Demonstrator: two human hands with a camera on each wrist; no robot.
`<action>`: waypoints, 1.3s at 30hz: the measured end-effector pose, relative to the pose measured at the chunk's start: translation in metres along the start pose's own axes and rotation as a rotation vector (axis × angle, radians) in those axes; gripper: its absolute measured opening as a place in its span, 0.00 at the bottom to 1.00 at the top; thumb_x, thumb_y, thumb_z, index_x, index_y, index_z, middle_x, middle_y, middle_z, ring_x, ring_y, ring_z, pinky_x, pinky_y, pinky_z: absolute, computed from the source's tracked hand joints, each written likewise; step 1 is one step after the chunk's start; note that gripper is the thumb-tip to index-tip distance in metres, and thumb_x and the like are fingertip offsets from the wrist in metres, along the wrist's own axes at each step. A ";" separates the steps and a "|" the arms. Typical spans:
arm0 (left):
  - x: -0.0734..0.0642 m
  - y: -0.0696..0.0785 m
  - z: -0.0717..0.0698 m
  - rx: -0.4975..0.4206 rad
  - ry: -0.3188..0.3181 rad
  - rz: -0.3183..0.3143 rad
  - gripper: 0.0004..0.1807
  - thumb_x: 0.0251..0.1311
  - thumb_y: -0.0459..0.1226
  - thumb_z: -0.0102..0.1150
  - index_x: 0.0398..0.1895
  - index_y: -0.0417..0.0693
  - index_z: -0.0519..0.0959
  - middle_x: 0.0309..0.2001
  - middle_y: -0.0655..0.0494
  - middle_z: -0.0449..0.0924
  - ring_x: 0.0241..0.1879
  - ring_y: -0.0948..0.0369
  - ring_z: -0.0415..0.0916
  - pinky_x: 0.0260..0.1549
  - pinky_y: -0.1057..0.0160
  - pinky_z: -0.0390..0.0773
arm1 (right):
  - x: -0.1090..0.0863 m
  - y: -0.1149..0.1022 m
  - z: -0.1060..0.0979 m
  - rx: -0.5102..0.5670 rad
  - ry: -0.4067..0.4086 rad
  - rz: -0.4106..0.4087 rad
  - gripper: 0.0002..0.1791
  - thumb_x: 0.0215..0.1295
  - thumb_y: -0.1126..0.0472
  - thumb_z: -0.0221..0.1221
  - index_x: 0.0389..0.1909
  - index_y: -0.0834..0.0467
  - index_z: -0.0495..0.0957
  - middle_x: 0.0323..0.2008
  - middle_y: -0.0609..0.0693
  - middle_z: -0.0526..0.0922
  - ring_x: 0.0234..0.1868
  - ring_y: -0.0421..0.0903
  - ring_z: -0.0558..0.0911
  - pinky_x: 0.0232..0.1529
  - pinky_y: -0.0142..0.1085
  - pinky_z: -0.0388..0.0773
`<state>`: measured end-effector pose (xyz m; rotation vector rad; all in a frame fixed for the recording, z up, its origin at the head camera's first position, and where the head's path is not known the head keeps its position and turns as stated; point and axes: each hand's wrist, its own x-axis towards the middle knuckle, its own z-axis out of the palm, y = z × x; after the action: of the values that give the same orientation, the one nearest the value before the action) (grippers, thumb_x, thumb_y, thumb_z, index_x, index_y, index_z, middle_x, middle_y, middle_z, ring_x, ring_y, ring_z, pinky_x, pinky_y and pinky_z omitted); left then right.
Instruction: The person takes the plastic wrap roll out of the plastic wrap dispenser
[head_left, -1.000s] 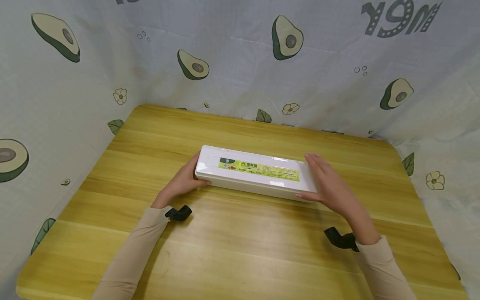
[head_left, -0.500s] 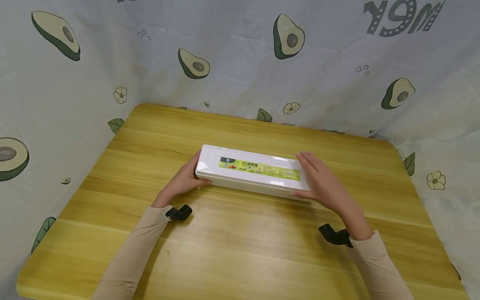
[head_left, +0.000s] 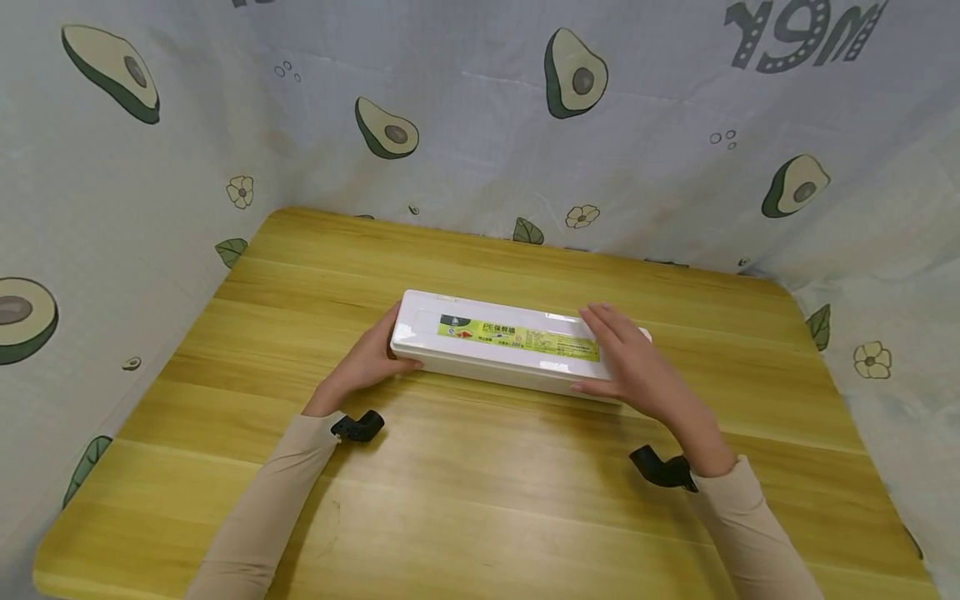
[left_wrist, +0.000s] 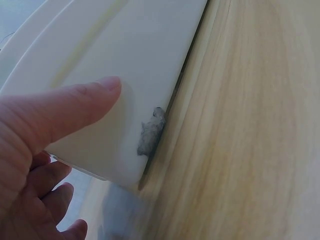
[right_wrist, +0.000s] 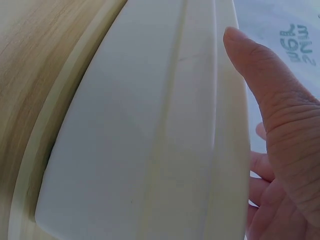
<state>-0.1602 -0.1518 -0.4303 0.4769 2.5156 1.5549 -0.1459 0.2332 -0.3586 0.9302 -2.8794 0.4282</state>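
Note:
A long white plastic wrap box (head_left: 517, 379) with a green and yellow label on its lid lies on the wooden table. The left hand (head_left: 366, 357) grips its left end, thumb along the front wall and the other fingers bent behind the end. In the left wrist view, a grey scuffed patch (left_wrist: 151, 134) marks the box near its bottom edge. Over the right part of the lid lies the right hand (head_left: 637, 367), its fingers reaching to the back edge and its thumb (right_wrist: 265, 70) at the front. The right hand covers the lid's right part.
The wooden table (head_left: 480, 500) has rounded corners. A white curtain (head_left: 480, 100) printed with avocados hangs behind it and along both sides. Black wrist cameras sit on the left sleeve (head_left: 262, 500) and the right sleeve (head_left: 757, 533).
The right hand has slid left along the lid from the box's right end, uncovering the back right corner. The box and the left hand stay in place.

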 end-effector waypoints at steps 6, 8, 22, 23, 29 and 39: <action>-0.001 0.000 0.001 0.000 0.002 -0.005 0.58 0.46 0.32 0.70 0.75 0.54 0.41 0.72 0.47 0.54 0.70 0.48 0.55 0.68 0.42 0.54 | 0.005 -0.003 0.001 -0.021 0.000 -0.027 0.57 0.43 0.45 0.71 0.72 0.59 0.53 0.69 0.63 0.59 0.70 0.62 0.58 0.64 0.59 0.61; -0.001 0.000 0.001 -0.003 0.001 -0.009 0.57 0.47 0.32 0.70 0.75 0.54 0.41 0.72 0.48 0.54 0.70 0.48 0.55 0.68 0.42 0.53 | 0.007 -0.005 0.001 -0.021 -0.007 -0.031 0.57 0.44 0.45 0.71 0.72 0.59 0.53 0.69 0.63 0.59 0.70 0.62 0.58 0.64 0.59 0.61; 0.000 -0.001 0.000 -0.009 0.004 0.010 0.58 0.46 0.33 0.71 0.75 0.54 0.41 0.72 0.47 0.54 0.70 0.48 0.55 0.68 0.42 0.53 | 0.022 -0.015 0.001 -0.010 -0.018 -0.075 0.56 0.45 0.47 0.71 0.72 0.59 0.53 0.70 0.62 0.59 0.70 0.62 0.58 0.66 0.57 0.60; 0.000 -0.001 0.000 -0.010 0.005 0.008 0.58 0.46 0.33 0.71 0.75 0.54 0.41 0.72 0.48 0.54 0.71 0.48 0.54 0.69 0.43 0.53 | 0.023 -0.016 0.002 -0.011 -0.021 -0.076 0.56 0.45 0.47 0.71 0.72 0.59 0.53 0.70 0.62 0.59 0.70 0.62 0.58 0.66 0.57 0.59; -0.001 -0.001 0.000 -0.014 0.008 0.013 0.58 0.45 0.33 0.71 0.75 0.54 0.43 0.72 0.47 0.56 0.70 0.48 0.55 0.69 0.43 0.53 | 0.025 -0.017 0.002 -0.010 -0.033 -0.084 0.56 0.45 0.46 0.71 0.72 0.60 0.52 0.69 0.62 0.59 0.70 0.61 0.58 0.67 0.56 0.59; 0.000 -0.001 0.000 -0.019 0.010 0.022 0.57 0.46 0.33 0.71 0.75 0.52 0.43 0.72 0.45 0.55 0.70 0.46 0.55 0.68 0.41 0.52 | 0.031 -0.020 0.007 -0.004 -0.045 -0.099 0.56 0.46 0.45 0.70 0.72 0.58 0.51 0.70 0.60 0.58 0.71 0.59 0.56 0.68 0.56 0.58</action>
<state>-0.1599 -0.1521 -0.4310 0.4963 2.5090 1.5917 -0.1592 0.1986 -0.3555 1.0894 -2.8566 0.3975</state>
